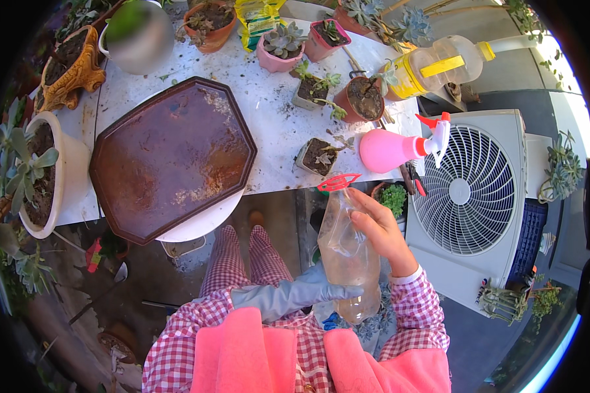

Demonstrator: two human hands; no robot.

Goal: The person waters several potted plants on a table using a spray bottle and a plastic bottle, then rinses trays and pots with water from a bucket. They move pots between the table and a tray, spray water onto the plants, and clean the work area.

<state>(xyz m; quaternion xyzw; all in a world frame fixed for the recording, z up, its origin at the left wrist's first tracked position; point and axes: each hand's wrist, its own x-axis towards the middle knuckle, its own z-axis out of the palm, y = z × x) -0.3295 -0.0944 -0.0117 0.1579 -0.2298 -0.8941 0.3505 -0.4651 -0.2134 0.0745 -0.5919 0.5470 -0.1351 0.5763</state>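
Observation:
A clear plastic bottle [344, 263], with some cloudiness or liquid inside, is held upright in front of my body, just off the table's near edge. My bare right hand [381, 231] grips it near the neck, where a red plastic piece [339, 182] sits at the mouth. Lower down, my left hand [305, 292], in a grey rubber glove, grasps the bottle with one finger laid across its front. Just beyond the bottle's top is a small square pot [307, 159] with a succulent. A pink spray bottle [386, 151] with a red-and-white trigger lies tilted at the table's right end.
A brown octagonal tray [172, 157] rests on a white round piece [201, 226] at the white table's [270, 123] near edge. Potted succulents [281, 49] line the back. A large yellow-labelled bottle [413, 73], pruning shears [415, 179] and an air-conditioner unit [464, 236] are at right.

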